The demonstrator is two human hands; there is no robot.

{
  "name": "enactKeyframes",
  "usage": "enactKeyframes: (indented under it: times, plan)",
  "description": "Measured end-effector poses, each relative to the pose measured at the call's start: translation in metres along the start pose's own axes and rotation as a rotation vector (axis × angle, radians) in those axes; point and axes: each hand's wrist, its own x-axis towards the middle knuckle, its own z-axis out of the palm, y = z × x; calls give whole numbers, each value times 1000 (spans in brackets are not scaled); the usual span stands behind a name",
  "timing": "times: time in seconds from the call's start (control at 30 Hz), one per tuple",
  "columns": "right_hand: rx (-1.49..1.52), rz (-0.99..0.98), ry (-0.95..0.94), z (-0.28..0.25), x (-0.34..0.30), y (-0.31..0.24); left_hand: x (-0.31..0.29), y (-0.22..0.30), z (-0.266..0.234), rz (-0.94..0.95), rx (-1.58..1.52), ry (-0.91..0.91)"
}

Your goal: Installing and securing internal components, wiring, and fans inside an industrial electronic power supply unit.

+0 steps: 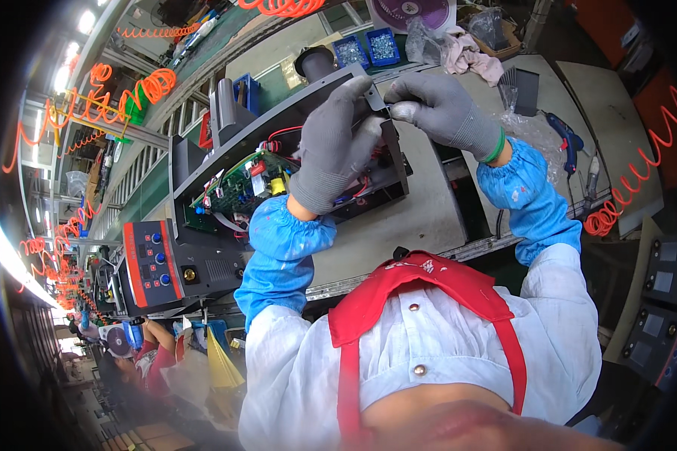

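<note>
The person's left hand point(337, 143) arches over the open metal case point(293, 111) on the bench point(421, 207), thumb and fingers apart at its corner — whether gripping, one cannot tell. The right hand point(444, 111) bends in beside it, thumb and fingers together — anything pinched there is hidden.

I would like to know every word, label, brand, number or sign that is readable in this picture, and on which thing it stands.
None reads clearly enough to quote.
Red apron: white marks near its top edge, too foreshortened to read.
Panel with blue knobs: any markings are too small.
Purple fan: the mark at its hub is too blurred.
Dark unit at right: any print is too small.
</note>
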Motion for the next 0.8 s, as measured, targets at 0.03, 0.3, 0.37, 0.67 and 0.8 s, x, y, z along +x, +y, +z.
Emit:
enactKeyframes:
  times: [0.03,0.3,0.37,0.67,0.8]
  plan:
    - [8,9,-7,1,-1,3,2,3,-1,-40,-42,-15]
    - [15,30,-8,1,0,0,-5,5,8,-198,-164,81]
    - [7,27,-15,0,0,2,-8,4,13,-243,-189,109]
    - [50,64,5,1,1,2,-2,6,7,-290,-221,63]
    - [70,92,-11,0,0,-3,-7,-2,15,105,86,179]
